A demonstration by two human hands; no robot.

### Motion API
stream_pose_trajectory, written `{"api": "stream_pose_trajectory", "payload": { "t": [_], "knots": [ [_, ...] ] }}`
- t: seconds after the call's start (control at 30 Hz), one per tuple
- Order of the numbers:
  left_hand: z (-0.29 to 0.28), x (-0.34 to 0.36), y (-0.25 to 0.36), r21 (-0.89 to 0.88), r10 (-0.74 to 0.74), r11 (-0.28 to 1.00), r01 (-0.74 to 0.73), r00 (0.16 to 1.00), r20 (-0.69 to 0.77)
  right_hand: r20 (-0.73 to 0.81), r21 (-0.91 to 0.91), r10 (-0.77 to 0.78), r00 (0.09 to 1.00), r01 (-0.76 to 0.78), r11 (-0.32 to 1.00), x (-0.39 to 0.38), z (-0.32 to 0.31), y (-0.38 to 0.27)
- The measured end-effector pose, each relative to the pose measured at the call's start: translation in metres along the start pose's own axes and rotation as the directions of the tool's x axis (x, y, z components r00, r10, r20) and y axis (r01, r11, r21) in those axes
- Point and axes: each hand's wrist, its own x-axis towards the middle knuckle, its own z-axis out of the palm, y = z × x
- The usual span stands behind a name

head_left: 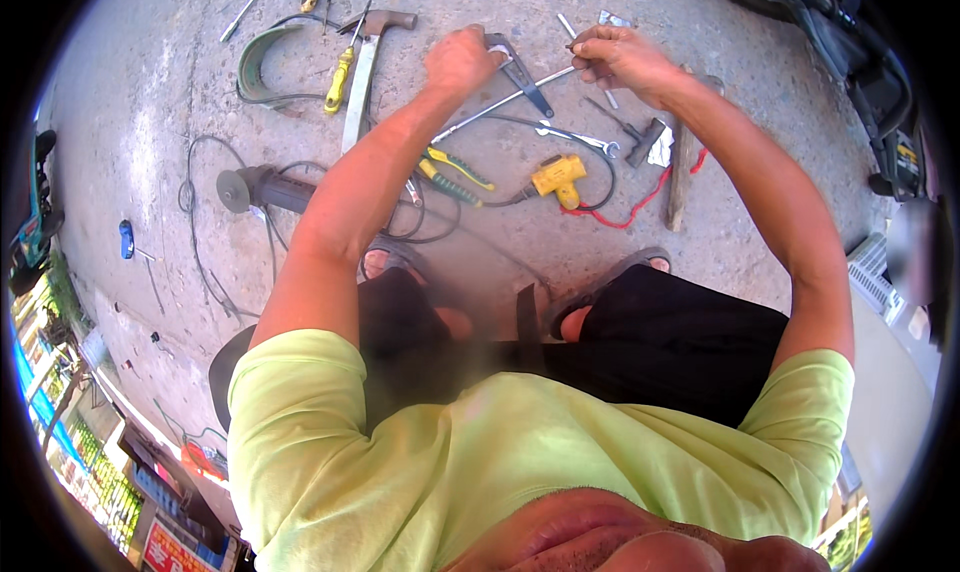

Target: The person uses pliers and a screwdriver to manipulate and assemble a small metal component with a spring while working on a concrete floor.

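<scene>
My left hand (pixel 462 64) is closed on the end of a flat, dark metal bracket (pixel 525 77), which extends down to the right over a long chrome rod (pixel 450 130). My right hand (pixel 610 57), at upper right, pinches a small dark piece (pixel 572 48) above another chrome rod (pixel 612 97). Below them lie a combination wrench (pixel 570 137), a dark T-shaped tool (pixel 645 140), yellow-green pliers (pixel 450 172) and a yellow power tool (pixel 558 180) with red wire. A hammer (pixel 365 57) and yellow screwdriver (pixel 340 77) lie left of my left hand.
An angle grinder (pixel 262 190) and tangled cables lie at left on the concrete floor (pixel 150 172), with a blue-handled tool (pixel 127 239) farther out. A wooden stick (pixel 678 192) lies at right. A dark vehicle (pixel 860 72) borders the upper right; a white appliance (pixel 880 292) stands at far right.
</scene>
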Motion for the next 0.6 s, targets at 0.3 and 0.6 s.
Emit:
{"api": "stream_pose_trajectory", "payload": {
  "t": [0.3,0.6],
  "knots": [
    [0.018,0.011,-0.015,-0.293,-0.065,0.953,0.076,0.997,0.046,-0.062,-0.376,-0.326,0.943,0.281,0.883,0.092,0.056,0.063],
    [0.027,0.005,-0.035,-0.588,-0.068,0.798,0.129,0.990,0.124,-0.198,-0.246,-0.325,0.925,0.274,0.930,0.081,0.100,0.064]
  ]
}}
